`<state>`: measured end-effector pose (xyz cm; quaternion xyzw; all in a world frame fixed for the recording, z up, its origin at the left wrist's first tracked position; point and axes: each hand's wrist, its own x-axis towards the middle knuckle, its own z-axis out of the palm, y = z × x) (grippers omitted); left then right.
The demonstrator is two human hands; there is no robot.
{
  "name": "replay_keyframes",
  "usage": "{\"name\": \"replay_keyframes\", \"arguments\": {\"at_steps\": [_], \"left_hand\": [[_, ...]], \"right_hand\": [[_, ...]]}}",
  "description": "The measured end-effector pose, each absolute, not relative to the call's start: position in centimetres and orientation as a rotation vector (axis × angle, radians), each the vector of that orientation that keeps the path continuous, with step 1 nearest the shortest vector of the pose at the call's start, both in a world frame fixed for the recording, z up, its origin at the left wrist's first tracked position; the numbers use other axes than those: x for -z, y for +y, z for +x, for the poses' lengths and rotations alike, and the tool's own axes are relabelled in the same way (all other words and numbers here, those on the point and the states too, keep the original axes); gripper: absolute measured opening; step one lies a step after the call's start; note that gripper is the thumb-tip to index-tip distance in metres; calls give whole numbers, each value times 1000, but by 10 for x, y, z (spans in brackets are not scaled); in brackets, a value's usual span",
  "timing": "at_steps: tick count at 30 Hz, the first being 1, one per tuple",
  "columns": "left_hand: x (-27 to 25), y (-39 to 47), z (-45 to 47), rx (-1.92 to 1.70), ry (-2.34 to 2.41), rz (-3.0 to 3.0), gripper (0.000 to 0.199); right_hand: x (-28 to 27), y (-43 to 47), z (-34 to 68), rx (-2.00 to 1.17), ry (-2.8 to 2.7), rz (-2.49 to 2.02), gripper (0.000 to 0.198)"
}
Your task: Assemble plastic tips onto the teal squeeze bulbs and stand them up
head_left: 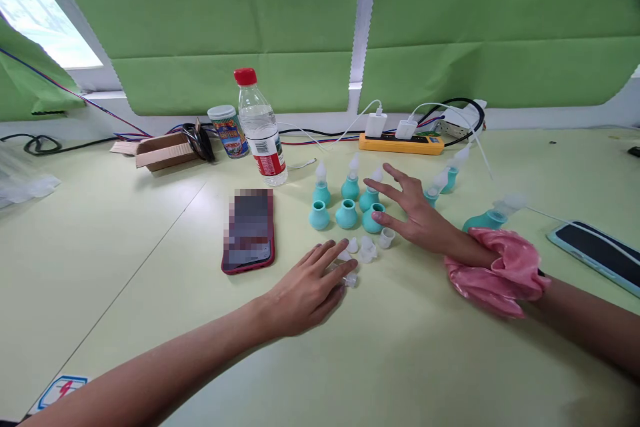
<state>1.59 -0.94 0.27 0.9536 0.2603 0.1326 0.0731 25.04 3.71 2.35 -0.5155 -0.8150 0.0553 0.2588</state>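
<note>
My left hand lies low over the table with its fingers stretched out, over some small clear plastic pieces it partly hides. Just beyond its fingertips are more small translucent caps and a white cup-shaped piece. My right hand is open, fingers spread, by an open-necked teal bulb. Two similar open bulbs, one of them a teal bulb, stand to its left. Behind them is a row of teal bulbs with translucent tips. Another tipped bulb lies tilted past my right wrist.
A phone in a red case lies left of the bulbs. Behind it stand a water bottle and a printed can. A yellow power strip with chargers sits at the back; a cable runs toward a light-blue phone at right.
</note>
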Motion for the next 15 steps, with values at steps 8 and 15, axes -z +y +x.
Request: {"name": "replay_keyframes", "arguments": {"at_steps": [8,15], "left_hand": [[-3,-10,15,-374,798,2844,38],[-6,-10,14,-478,781,2799,41]], "right_hand": [[-18,41,253,-183,-2223,-1378,66],[-36,21,243,338,-1924,-1042,76]]}}
